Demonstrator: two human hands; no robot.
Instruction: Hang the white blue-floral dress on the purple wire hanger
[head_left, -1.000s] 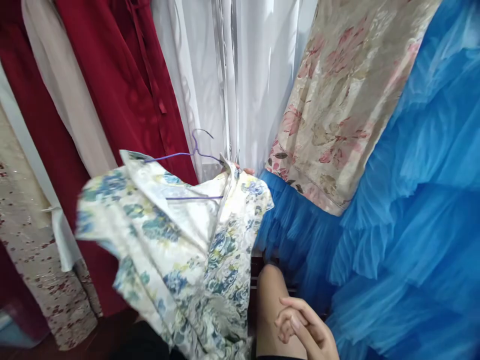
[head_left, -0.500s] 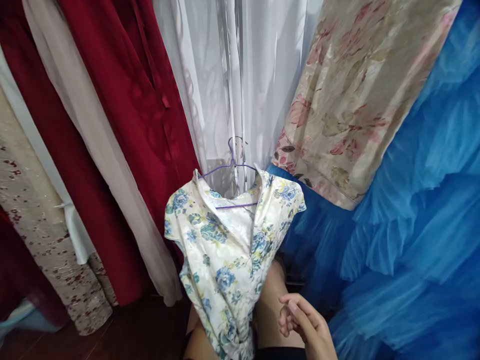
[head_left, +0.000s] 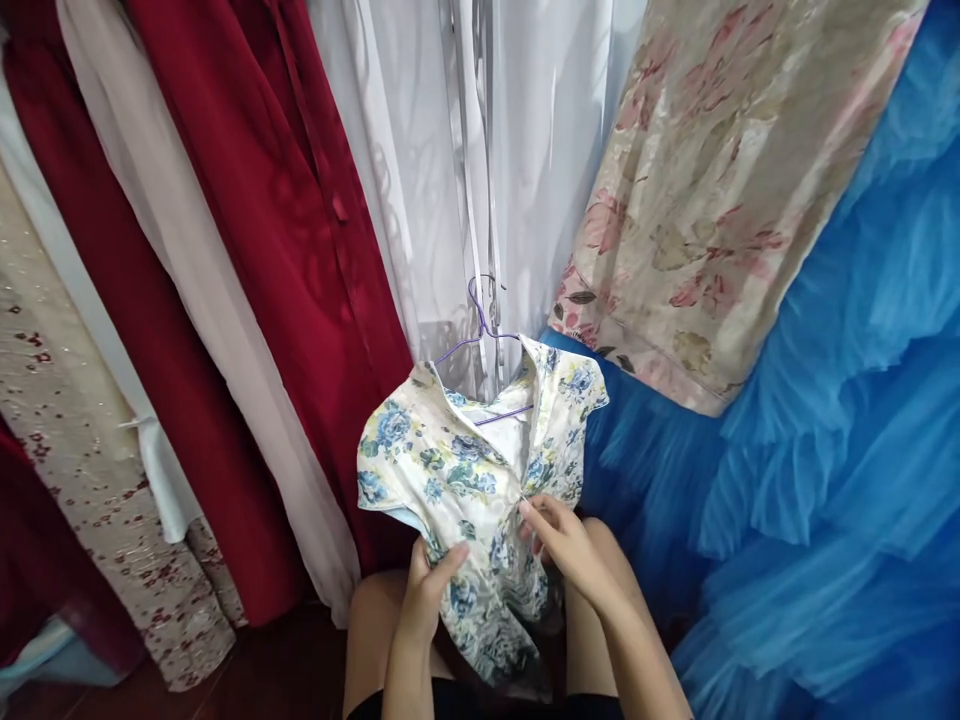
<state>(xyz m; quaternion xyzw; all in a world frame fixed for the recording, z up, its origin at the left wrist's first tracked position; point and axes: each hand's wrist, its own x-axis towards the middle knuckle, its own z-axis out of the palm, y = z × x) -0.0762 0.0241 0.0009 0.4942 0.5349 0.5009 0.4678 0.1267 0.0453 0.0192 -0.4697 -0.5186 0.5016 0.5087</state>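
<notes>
A white dress [head_left: 469, 470] with blue and yellow flowers hangs on a thin purple wire hanger [head_left: 486, 330] in front of me. My left hand [head_left: 431, 580] grips the left side of the dress, thumb on the front and the other fingers hidden behind the cloth. At the bottom of the V neckline, my right hand [head_left: 551, 535] pinches the dress's front edge between thumb and fingers. The lower part of the dress drops between my knees.
Long garments hang all around: a dark red one [head_left: 277, 250], a pale pink one [head_left: 195, 250] and a beige sequined one [head_left: 82, 450] at left, white cloth [head_left: 427, 200] behind, a floral beige skirt [head_left: 690, 220] and ruffled blue tulle [head_left: 840, 430] at right. Dark floor [head_left: 277, 665] shows lower left.
My left hand has come into view and taken hold of the dress's side. My right hand has moved up and left onto its neckline edge. The dress has turned and shifted slightly right.
</notes>
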